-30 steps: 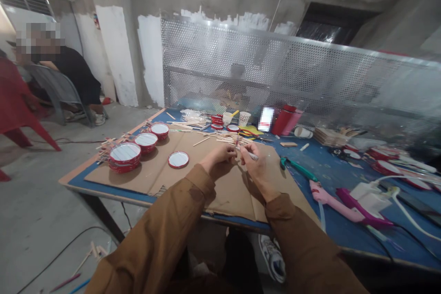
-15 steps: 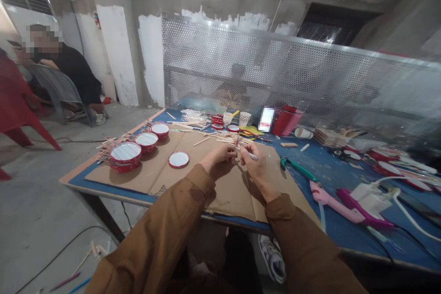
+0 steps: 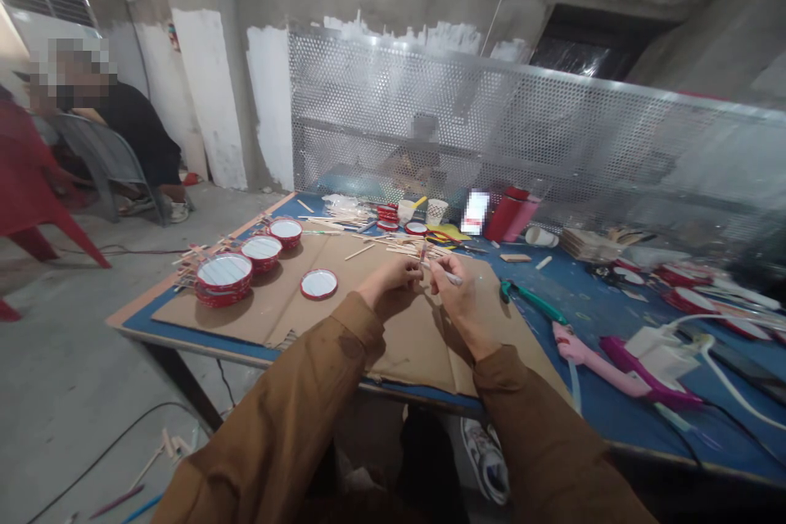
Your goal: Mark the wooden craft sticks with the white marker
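Observation:
My left hand [image 3: 390, 282] pinches a thin wooden craft stick [image 3: 422, 254] that stands up between my hands. My right hand [image 3: 458, 299] grips a white pen [image 3: 451, 278], its tip close to the stick. Both hands rest over a brown cardboard sheet [image 3: 295, 295]. To their left on the cardboard lie a single red-rimmed round lid [image 3: 318, 284] and stacks of similar lids [image 3: 223, 278]. Loose craft sticks [image 3: 399, 247] are scattered just beyond my hands.
The blue table [image 3: 553, 286] holds green-handled pliers [image 3: 531, 301], a pink glue gun [image 3: 583, 352], a magenta glue gun [image 3: 644, 372] and a red flask [image 3: 507, 213]. A perforated metal screen [image 3: 430, 115] stands behind. A seated person [image 3: 138, 131] is at left.
The view has shifted slightly as my head moved. My hands, the pen and the stick stay nearly where they were.

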A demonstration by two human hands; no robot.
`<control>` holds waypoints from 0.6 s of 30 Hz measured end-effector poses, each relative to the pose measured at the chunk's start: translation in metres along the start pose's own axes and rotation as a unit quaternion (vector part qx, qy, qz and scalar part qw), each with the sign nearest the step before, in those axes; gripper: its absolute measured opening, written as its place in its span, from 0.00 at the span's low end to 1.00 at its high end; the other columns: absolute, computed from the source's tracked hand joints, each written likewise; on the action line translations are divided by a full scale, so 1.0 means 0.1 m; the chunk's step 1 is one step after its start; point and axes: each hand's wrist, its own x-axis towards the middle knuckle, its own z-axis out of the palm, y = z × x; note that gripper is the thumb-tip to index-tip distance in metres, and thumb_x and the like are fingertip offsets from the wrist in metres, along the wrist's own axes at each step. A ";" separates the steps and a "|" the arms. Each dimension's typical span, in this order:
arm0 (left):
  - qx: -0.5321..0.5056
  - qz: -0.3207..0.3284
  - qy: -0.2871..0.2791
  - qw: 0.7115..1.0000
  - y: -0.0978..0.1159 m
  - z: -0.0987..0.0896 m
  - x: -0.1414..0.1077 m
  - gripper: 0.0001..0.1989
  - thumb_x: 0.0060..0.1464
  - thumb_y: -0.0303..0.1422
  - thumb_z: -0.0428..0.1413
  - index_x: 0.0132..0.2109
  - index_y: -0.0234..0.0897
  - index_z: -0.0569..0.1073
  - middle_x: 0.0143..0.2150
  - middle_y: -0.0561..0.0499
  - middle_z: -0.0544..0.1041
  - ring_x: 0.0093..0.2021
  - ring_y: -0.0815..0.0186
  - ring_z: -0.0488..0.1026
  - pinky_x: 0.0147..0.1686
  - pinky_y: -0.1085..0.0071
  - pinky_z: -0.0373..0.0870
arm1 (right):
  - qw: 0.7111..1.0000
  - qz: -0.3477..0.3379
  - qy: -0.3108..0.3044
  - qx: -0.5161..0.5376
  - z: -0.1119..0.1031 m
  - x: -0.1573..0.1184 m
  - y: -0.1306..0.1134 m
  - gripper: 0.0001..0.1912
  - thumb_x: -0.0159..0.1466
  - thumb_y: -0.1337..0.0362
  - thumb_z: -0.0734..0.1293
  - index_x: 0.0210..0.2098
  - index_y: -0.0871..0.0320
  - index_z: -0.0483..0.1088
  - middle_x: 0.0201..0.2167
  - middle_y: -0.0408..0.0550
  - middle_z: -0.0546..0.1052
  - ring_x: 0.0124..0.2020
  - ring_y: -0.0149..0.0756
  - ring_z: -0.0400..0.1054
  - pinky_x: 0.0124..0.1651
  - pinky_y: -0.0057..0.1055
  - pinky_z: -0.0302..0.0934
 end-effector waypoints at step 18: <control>-0.011 0.022 0.013 1.000 -0.02 0.04 -0.02 0.13 0.53 0.33 0.71 0.30 0.34 0.74 0.24 0.53 0.70 0.27 0.71 0.64 0.30 0.74 0.61 | 1.000 -0.001 -0.009 0.006 0.01 -0.01 0.00 0.25 0.63 0.36 0.71 0.29 0.49 0.66 0.20 0.39 0.71 0.20 0.36 0.64 0.25 0.34 0.63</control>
